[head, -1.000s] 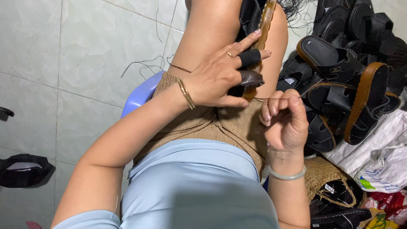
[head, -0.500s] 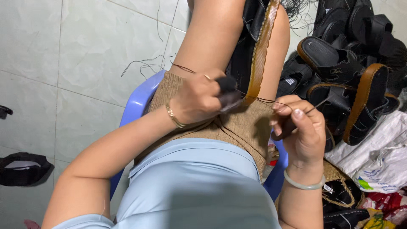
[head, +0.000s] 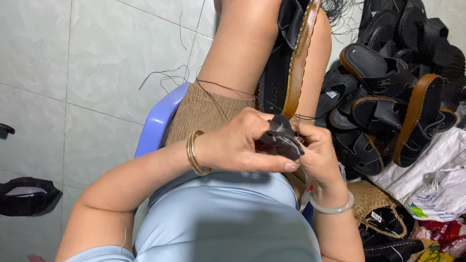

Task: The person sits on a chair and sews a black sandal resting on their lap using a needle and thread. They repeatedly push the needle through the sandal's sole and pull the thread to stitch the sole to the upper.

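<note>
The left hand and right hand are pressed together, pinching a small black leather piece. Both sit just below the black sandal with tan stitched sole edge.

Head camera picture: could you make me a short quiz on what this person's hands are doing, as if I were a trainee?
1. True or false: both hands meet at the sandal on the lap.
2. Which wrist wears gold bangles: A left, B right?
3. What colour is the chair?

Key:
1. True: left hand and right hand close together by its tan sole edge.
2. A; the right wears a pale bangle.
3. Blue.
</note>
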